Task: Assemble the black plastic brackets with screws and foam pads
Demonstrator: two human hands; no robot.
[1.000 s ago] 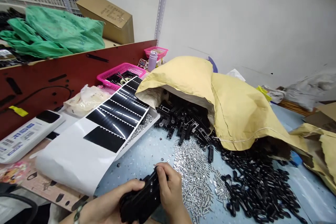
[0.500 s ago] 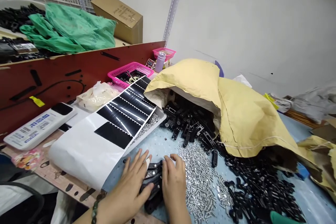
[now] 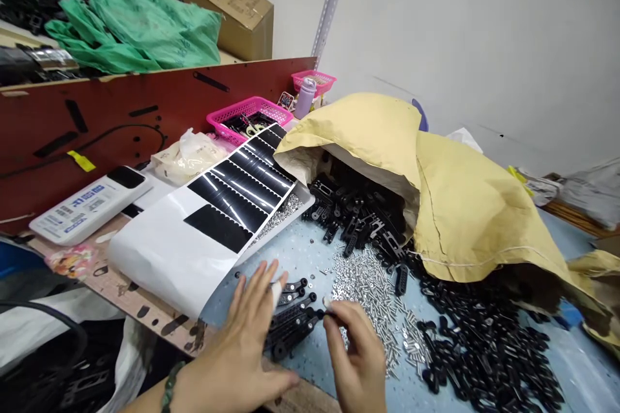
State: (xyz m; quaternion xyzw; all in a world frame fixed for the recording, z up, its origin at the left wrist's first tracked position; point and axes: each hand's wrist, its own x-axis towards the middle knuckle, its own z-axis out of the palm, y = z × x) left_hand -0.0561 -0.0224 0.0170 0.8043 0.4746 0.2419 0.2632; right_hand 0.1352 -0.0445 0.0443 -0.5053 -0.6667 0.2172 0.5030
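My left hand (image 3: 245, 342) is spread over the left side of a small stack of black plastic arms (image 3: 295, 322), its thumb pointing right. A white wrap circles one of its fingers. My right hand (image 3: 356, 352) is closed in a pinch at the right end of one arm, thumb and forefinger meeting at its tip. A white wrap shows on that forefinger too. Right beyond this hand lies a spread of small silver screws (image 3: 371, 297). Black plastic pieces (image 3: 484, 342) are heaped farther right.
Two yellow paper sacks (image 3: 368, 119) lie across the back, black parts spilling out. A sheet of black stickers (image 3: 165, 258) rests over a tray of small metal bits (image 3: 283, 213). A white power bank (image 3: 90, 206), pink baskets (image 3: 252, 103) and a purple bottle (image 3: 305, 98) stand along the red board (image 3: 184, 103).
My right hand has moved right and nearer to me, apart from the left. More of the black arms shows between my hands. The left fingers have spread, and the view has shifted slightly.
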